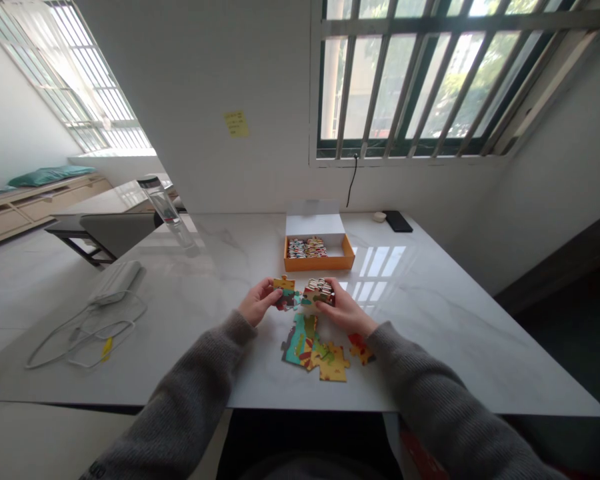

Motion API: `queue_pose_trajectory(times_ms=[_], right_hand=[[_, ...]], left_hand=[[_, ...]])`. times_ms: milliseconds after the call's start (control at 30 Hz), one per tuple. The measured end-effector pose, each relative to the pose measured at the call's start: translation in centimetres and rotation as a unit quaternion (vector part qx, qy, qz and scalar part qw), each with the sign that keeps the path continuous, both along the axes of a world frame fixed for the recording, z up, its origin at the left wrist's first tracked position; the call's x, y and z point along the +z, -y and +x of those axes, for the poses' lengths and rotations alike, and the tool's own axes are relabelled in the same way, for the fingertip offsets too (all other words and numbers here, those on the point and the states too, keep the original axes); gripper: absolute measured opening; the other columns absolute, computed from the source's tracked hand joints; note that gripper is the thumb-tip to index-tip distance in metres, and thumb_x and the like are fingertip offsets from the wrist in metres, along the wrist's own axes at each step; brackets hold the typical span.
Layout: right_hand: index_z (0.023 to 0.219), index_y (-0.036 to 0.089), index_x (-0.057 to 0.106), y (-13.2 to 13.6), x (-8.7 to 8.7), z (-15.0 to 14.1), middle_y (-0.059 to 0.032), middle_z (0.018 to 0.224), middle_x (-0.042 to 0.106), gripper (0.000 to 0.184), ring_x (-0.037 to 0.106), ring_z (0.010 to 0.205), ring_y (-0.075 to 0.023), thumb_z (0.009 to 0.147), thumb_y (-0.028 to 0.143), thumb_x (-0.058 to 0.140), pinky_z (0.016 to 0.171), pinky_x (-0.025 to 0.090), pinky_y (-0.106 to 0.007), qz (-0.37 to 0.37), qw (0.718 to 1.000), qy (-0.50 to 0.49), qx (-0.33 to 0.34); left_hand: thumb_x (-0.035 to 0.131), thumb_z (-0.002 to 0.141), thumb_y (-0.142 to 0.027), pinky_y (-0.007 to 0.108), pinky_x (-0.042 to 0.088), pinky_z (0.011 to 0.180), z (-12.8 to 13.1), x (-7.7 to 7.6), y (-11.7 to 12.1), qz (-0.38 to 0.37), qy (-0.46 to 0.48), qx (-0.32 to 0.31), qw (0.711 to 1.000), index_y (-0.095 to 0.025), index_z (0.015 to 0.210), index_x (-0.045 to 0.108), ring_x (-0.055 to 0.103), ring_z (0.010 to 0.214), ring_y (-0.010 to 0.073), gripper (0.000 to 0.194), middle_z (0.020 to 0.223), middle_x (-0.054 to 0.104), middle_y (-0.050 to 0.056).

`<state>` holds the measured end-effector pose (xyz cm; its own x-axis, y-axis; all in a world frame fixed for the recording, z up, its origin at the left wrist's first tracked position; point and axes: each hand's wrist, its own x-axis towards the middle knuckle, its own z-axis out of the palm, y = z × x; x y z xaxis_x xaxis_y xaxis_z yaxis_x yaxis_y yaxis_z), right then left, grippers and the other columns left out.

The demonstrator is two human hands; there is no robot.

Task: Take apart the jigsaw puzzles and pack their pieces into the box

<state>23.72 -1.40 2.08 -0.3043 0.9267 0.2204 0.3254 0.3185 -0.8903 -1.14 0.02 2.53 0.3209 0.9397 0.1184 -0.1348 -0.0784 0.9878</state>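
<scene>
My left hand (258,301) pinches a colourful jigsaw puzzle piece (285,285), yellow at the top with a darker lower part. Close to its right, my right hand (343,308) grips a stack of puzzle pieces (320,288), its fingers wrapped around the edge. Whether the two hands' pieces touch, I cannot tell. Below them on the table lies a group of joined puzzle pieces (305,343) in teal, green and yellow. A loose red and yellow puzzle piece (361,349) rests by my right wrist, partly covered by the sleeve.
Beyond my hands stands an orange box (320,263), lid raised, holding more puzzle pieces (307,247). A black phone (398,221) and a small white round object (379,217) are at the back right. To the left are a clear bottle (164,203) and a white device with a cable (115,281).
</scene>
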Motion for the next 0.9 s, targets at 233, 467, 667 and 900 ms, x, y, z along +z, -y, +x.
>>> queue_pose_trajectory(times_ms=[233,467,667,900], right_hand=[[0.124,0.021,0.046,-2.4,-1.0,3.0,-0.0074,0.116,0.062,0.048,0.062,0.101,-0.0222,0.082,0.03,0.066,0.093,0.05,-0.04,0.043,0.997,-0.002,-0.06],[0.124,0.02,0.047,-3.0,-1.5,4.6,-0.0068,0.11,0.062,0.048,0.06,0.102,-0.0231,0.081,0.029,0.066,0.095,0.048,-0.042,0.054,0.995,0.037,-0.079],[0.125,0.02,0.049,-3.1,-1.8,4.5,-0.0086,0.115,0.061,0.05,0.057,0.106,-0.0248,0.078,0.024,0.066,0.098,0.044,-0.043,0.086,0.987,0.111,-0.081],[0.123,0.018,0.051,-2.8,-1.2,4.5,-0.0101,0.11,0.064,0.048,0.058,0.103,-0.0268,0.079,0.027,0.068,0.095,0.044,-0.046,0.085,0.982,0.152,-0.078]], left_hand=[[0.075,0.077,-0.048,0.024,0.047,0.06,5.0,2.2,-0.9,0.088,-0.046,-0.006,0.995,-0.015,0.086,0.06,0.06,0.064,0.0115,0.037,0.075,0.062,0.0],[0.077,0.072,-0.046,0.021,0.041,0.058,7.7,-0.2,-3.6,0.078,-0.072,0.002,0.994,-0.018,0.085,0.049,0.052,0.062,0.0084,0.041,0.079,0.062,-0.002],[0.067,0.08,-0.048,0.025,0.038,0.06,6.9,-2.2,-3.6,0.149,-0.144,-0.013,0.978,-0.016,0.091,0.066,0.044,0.061,0.0106,0.034,0.072,0.047,-0.003],[0.061,0.082,-0.026,0.027,0.041,0.067,6.7,-1.5,-2.8,0.205,-0.26,-0.002,0.944,-0.018,0.087,0.061,0.052,0.065,0.0131,0.01,0.071,0.06,-0.002]])
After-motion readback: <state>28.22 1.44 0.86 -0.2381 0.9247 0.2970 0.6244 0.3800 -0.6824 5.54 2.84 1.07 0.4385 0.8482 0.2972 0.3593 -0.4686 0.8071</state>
